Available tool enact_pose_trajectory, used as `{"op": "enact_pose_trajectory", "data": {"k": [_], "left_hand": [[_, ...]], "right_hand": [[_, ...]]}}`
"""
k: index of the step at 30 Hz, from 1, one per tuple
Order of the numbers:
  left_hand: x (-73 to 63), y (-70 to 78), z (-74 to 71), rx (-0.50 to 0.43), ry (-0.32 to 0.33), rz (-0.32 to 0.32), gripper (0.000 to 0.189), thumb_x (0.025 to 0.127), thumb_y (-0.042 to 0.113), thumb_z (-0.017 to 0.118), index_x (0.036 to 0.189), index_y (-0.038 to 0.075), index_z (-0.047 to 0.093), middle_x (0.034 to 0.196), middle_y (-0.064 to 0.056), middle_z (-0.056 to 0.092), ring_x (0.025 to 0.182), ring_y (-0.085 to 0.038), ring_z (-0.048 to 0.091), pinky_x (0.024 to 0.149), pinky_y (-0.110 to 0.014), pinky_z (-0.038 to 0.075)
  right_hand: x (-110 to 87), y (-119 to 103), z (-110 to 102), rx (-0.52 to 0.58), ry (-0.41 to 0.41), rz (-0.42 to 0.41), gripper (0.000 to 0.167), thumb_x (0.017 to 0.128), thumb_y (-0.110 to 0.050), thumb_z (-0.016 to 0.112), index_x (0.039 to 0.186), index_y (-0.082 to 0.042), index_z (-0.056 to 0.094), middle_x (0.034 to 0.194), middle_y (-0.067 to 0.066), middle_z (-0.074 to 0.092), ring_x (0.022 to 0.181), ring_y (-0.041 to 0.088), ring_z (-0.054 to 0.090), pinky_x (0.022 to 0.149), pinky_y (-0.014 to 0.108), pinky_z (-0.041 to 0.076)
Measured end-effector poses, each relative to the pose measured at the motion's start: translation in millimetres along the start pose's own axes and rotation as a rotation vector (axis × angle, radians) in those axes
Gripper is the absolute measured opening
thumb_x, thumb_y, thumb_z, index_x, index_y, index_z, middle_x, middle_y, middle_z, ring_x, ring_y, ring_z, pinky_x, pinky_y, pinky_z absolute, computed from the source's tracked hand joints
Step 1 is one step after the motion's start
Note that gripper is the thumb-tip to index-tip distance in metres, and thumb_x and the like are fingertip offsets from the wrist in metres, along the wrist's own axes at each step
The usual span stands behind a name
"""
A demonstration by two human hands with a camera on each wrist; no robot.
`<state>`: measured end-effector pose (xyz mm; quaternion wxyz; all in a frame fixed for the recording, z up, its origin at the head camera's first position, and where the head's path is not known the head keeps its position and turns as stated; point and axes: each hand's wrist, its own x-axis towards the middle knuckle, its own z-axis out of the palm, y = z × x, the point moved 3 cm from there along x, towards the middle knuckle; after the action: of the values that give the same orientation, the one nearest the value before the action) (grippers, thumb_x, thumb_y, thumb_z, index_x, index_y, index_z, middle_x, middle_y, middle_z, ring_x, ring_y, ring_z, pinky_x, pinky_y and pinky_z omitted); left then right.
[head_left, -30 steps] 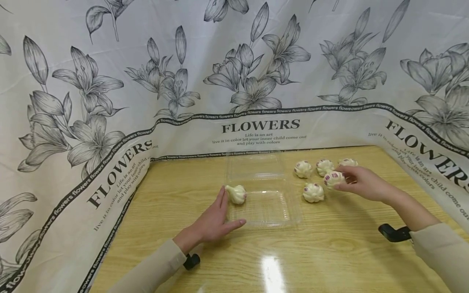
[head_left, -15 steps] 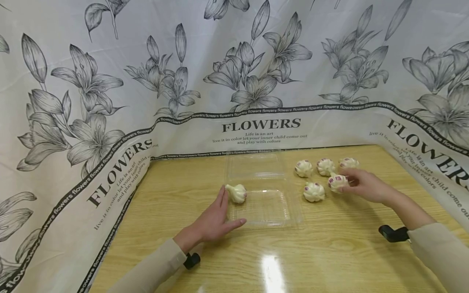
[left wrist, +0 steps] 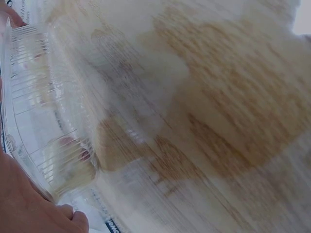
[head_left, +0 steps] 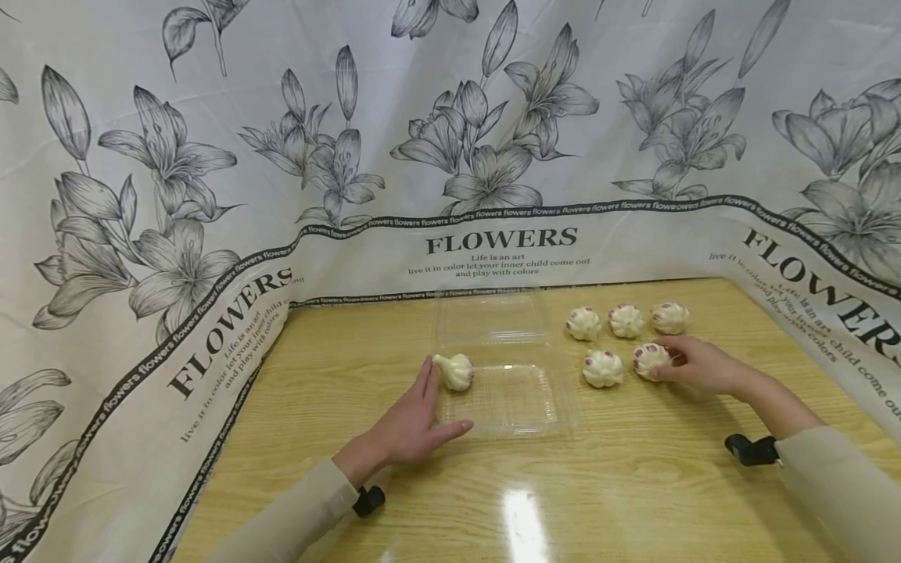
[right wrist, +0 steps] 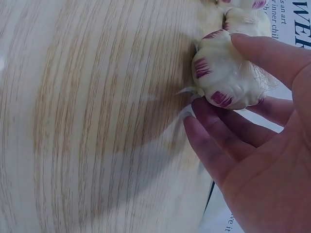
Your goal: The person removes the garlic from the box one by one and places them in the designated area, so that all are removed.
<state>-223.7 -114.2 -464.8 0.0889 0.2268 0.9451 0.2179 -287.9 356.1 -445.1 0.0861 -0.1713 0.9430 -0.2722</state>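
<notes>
My right hand (head_left: 704, 366) holds a garlic bulb (head_left: 651, 361) between thumb and fingers, low over the table at the front right of the group. In the right wrist view its thumb lies on the white, purple-streaked bulb (right wrist: 226, 73), with fingertips under and beside it. Other garlic bulbs stand around: one (head_left: 602, 369) just left, and three in a row behind. My left hand (head_left: 404, 430), fingers extended and thumb spread, rests at the left edge of a clear plastic clamshell container (head_left: 517, 399). Inside its left part lies one garlic bulb (head_left: 457, 373), seen blurred through the wall in the left wrist view.
The container's raised clear lid (head_left: 493, 319) extends toward the back of the wooden table (head_left: 338, 352). A white flower-printed cloth (head_left: 493, 258) encloses the back and sides. Dark wrist-camera mounts (head_left: 752, 450) hang beneath the forearms.
My right hand has moved the garlic bulb slightly right and down, away from the back row, beside the front bulb. The left hand and container have stayed put.
</notes>
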Motion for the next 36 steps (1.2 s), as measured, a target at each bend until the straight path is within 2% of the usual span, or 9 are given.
{"op": "enact_pose_trajectory", "data": {"k": [14,17,21,27,31,36], "left_hand": [[0.1,1.2,-0.4,0.003,0.001,-0.002,0.116,0.094,0.080,0.043,0.161,-0.002,-0.004,0.169,-0.016,-0.017,0.154,-0.036,0.016,0.124,-0.043,0.026],[0.3,1.3,-0.5,0.003,0.003,-0.002,0.116,0.094,0.079,0.043,0.161,-0.002,-0.004,0.169,-0.016,-0.016,0.154,-0.036,0.016,0.124,-0.043,0.027],[0.6,1.3,-0.5,0.001,0.005,-0.001,0.114,0.095,0.077,0.045,0.162,-0.002,-0.004,0.169,-0.016,-0.016,0.154,-0.036,0.017,0.124,-0.044,0.027],[-0.7,1.9,-0.9,-0.005,-0.001,-0.004,0.114,0.095,0.077,0.044,0.161,-0.002,-0.004,0.168,-0.016,-0.017,0.154,-0.036,0.015,0.124,-0.043,0.026],[-1.3,2.0,-1.5,-0.008,-0.004,-0.006,0.114,0.095,0.077,0.044,0.161,-0.002,-0.004,0.168,-0.016,-0.017,0.154,-0.035,0.014,0.124,-0.043,0.025],[-1.1,1.9,-1.2,-0.006,-0.006,-0.006,0.115,0.094,0.078,0.044,0.162,-0.002,-0.004,0.169,-0.015,-0.017,0.154,-0.035,0.014,0.124,-0.043,0.026]], "right_hand": [[-3.9,2,0,0.074,-0.044,0.054,0.077,0.098,-0.024,0.070,0.146,0.022,0.032,0.130,0.043,0.051,0.114,0.054,0.058,0.092,0.058,0.055],[-7.5,2,-2,0.072,-0.044,0.065,0.079,0.098,-0.024,0.071,0.147,0.021,0.029,0.132,0.044,0.049,0.115,0.056,0.058,0.090,0.058,0.056],[-13.5,-4,-9,0.029,-0.012,0.034,0.078,0.097,-0.023,0.071,0.148,0.020,0.030,0.133,0.044,0.049,0.114,0.057,0.057,0.088,0.059,0.056],[-17.8,-26,-21,-0.055,0.064,-0.039,0.070,0.097,-0.019,0.071,0.145,0.019,0.037,0.134,0.044,0.050,0.115,0.059,0.054,0.091,0.067,0.051],[-16.5,-48,-24,-0.106,0.093,-0.057,0.068,0.098,-0.020,0.071,0.144,0.019,0.040,0.135,0.042,0.052,0.117,0.059,0.053,0.092,0.068,0.050],[-15.0,-79,-20,-0.098,0.108,-0.103,0.066,0.099,-0.022,0.070,0.143,0.018,0.042,0.137,0.040,0.052,0.119,0.056,0.054,0.093,0.067,0.050]]}}
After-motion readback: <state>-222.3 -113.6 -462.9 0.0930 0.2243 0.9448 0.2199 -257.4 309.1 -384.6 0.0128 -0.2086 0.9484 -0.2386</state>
